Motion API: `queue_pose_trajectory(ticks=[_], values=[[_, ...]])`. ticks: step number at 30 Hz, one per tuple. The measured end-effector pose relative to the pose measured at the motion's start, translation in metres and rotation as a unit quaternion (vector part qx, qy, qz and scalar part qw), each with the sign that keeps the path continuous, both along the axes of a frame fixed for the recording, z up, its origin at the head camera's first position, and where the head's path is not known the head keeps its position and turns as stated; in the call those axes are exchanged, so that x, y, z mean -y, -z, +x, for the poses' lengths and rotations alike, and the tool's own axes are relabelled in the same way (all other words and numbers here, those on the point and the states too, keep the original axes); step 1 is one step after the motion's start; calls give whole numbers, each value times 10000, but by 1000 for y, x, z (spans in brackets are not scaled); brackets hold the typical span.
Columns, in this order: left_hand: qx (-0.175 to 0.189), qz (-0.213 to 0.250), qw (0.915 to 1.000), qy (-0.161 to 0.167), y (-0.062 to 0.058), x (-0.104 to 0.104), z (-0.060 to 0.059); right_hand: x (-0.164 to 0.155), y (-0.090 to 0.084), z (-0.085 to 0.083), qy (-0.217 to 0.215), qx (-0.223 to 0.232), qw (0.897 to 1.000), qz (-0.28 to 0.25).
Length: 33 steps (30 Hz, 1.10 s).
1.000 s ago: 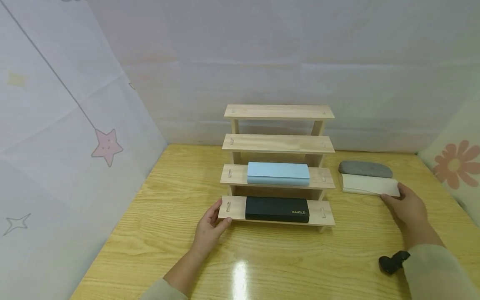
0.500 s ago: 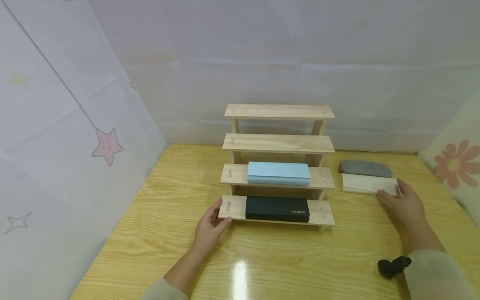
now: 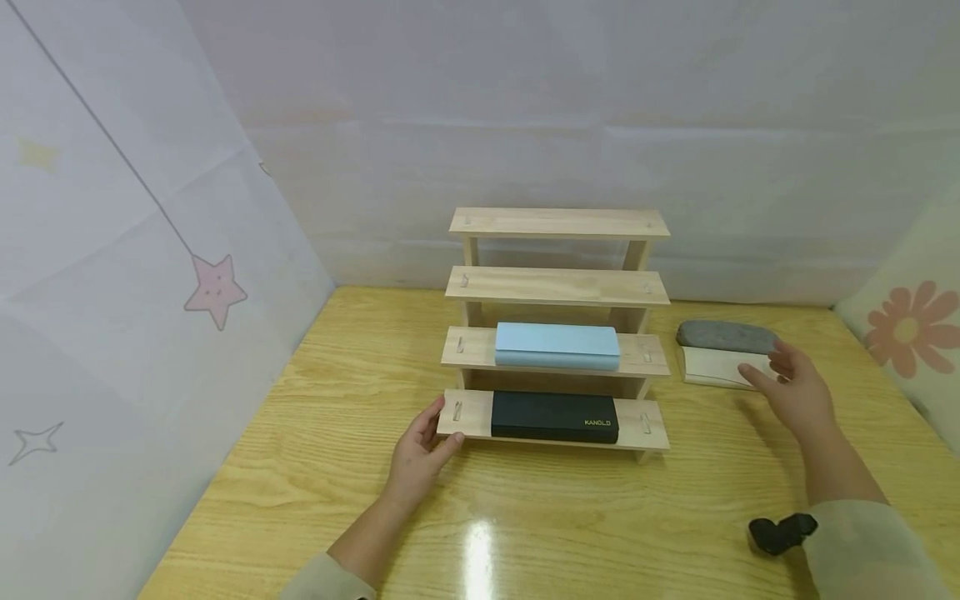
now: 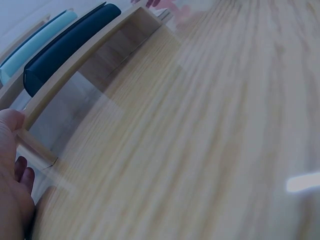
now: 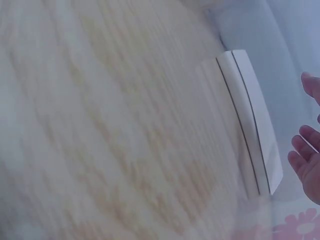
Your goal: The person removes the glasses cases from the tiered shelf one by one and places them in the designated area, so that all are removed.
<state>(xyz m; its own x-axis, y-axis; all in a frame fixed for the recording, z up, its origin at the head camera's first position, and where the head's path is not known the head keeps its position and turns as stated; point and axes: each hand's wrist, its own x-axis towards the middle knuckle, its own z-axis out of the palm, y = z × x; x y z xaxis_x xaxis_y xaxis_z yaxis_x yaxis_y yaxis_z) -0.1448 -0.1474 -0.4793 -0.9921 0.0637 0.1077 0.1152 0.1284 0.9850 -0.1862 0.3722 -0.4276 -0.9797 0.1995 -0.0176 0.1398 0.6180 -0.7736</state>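
Wooden desk (image 3: 360,467) under everything, with a four-step wooden rack (image 3: 557,287) standing on it. Left hand (image 3: 422,450) at the rack's lowest step, thumb on the step's left end, fingers (image 3: 448,447) curled under its front edge, gripping it. Just right of those fingers on the same step, a black case (image 3: 555,417); one step above, a light blue case (image 3: 557,347). Right of the rack on the desk, a cream case (image 3: 712,367) lying flat, with a grey case (image 3: 723,335) just behind it. Right hand (image 3: 797,390) raised over the cream case's right end, fingers (image 5: 306,152) spread apart and relaxed, clamped on nothing; in the right wrist view a gap visible between fingers and case. Near the right sleeve, a small black object (image 3: 776,533).
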Motion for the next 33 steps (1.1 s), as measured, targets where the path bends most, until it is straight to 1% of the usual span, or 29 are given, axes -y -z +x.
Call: queue_pose_trajectory(ticks=[7,12,18,22,29,33], values=[[23,-22,10000,-25,1,0,-2,12,-9,-2,-175,-103,9998,-45],[7,-35,10000,-15,0,0,-1,23,-17,-4,-345,-160,9993,46],[28,42,10000,-34,1,0,-1,39,-24,-4,-558,-548,9968,171],[29,36,10000,-29,2,0,-1,49,-29,-4,-745,-778,9942,76],[9,14,10000,-18,2,0,0,68,-43,-1,-934,-638,9935,-87],[-16,29,10000,-21,2,0,-1,78,-50,0,-1059,-634,9923,-133]])
